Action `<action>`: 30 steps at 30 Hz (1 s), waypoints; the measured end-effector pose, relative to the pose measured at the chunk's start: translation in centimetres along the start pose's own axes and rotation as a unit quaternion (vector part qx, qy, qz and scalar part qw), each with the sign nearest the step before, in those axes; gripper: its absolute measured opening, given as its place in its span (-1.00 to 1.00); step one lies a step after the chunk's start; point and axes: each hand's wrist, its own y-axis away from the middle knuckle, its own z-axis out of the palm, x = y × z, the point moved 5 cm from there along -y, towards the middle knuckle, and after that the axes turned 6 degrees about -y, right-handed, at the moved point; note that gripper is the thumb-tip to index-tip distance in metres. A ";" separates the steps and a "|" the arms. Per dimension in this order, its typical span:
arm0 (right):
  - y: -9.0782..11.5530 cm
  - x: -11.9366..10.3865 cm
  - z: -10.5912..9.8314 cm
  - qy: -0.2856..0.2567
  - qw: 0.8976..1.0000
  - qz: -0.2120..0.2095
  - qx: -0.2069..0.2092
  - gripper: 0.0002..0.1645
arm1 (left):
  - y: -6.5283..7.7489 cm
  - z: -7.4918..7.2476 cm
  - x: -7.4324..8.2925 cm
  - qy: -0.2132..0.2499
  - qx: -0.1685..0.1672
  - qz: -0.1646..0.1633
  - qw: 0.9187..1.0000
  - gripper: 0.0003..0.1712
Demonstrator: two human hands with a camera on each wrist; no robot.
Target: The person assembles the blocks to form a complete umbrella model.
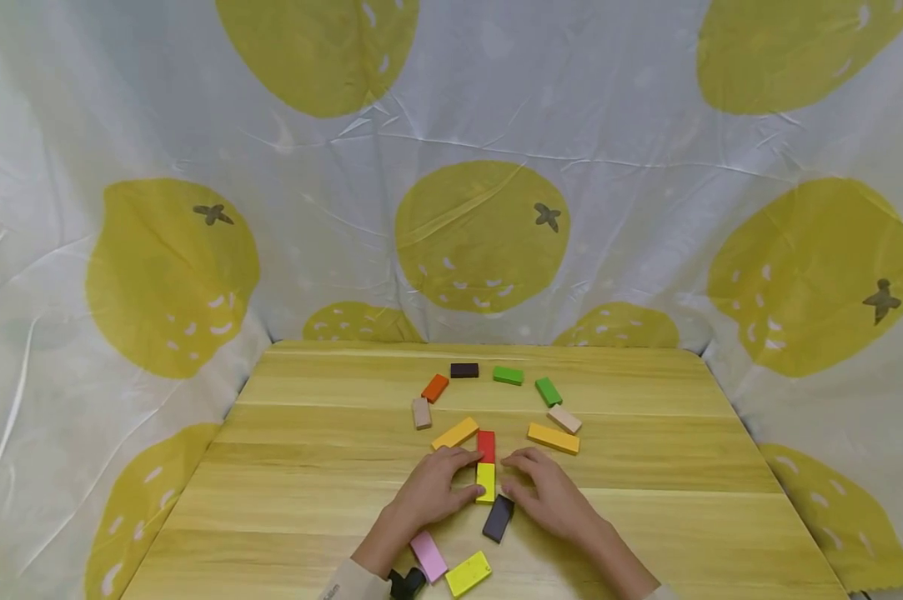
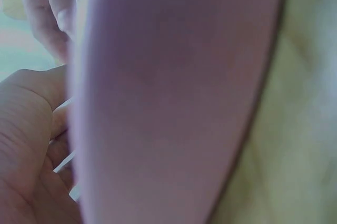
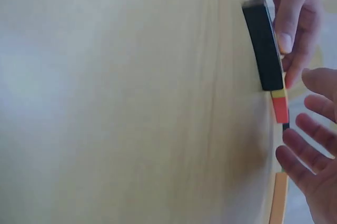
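On the wooden tabletop [image 1: 308, 492], a yellow rectangular block [image 1: 486, 477] abutting a red rectangular block [image 1: 485, 444] is touched by the left hand [image 1: 430, 488]; whether it is gripped cannot be told. By the right hand [image 1: 552, 496], a wide grip is shown.

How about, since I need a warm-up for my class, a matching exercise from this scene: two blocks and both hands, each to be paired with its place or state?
Column one
1. Red block
2. Left hand
3. Pink block
4. Right hand

Column two
A. Beside the speckled yellow block
B. Fingers apart, gripping nothing
C. In line with the plain yellow block, at its far end
D. Thumb touching the plain yellow block

Right pairs: 1-C, 2-D, 3-A, 4-B
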 end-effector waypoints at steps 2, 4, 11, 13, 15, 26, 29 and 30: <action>0.5 -0.3 0.0 -0.001 1.000 0.002 -0.006 -0.61 | -0.1 0.0 0.0 0.002 0.001 0.001 1.000 -0.33; 1.1 -0.6 0.1 -0.002 1.000 0.002 -0.012 -0.62 | -0.1 0.0 0.0 0.003 0.003 0.001 1.000 -0.33; 2.3 -0.8 0.8 -0.016 0.999 0.018 -0.023 -0.63 | -0.2 0.0 0.1 0.004 0.003 0.001 1.000 -0.34; 2.6 -0.8 1.0 -0.024 0.999 0.029 -0.028 -0.63 | -0.1 0.0 0.1 0.005 0.003 0.001 1.000 -0.34; 2.7 -0.8 1.1 -0.028 0.999 0.031 -0.033 -0.63 | -0.1 0.0 0.1 0.007 0.003 -0.001 1.000 -0.34; 3.3 -1.3 1.4 -0.021 0.998 0.013 -0.050 -0.65 | 0.0 0.1 0.2 0.006 0.011 -0.004 1.000 -0.35; 3.5 -1.3 1.4 -0.022 0.998 0.012 -0.056 -0.66 | 0.0 0.1 0.1 0.008 0.009 -0.006 1.000 -0.35; 3.6 -1.3 1.5 -0.021 0.998 0.013 -0.059 -0.67 | 0.1 0.1 0.1 0.008 0.009 -0.006 1.000 -0.35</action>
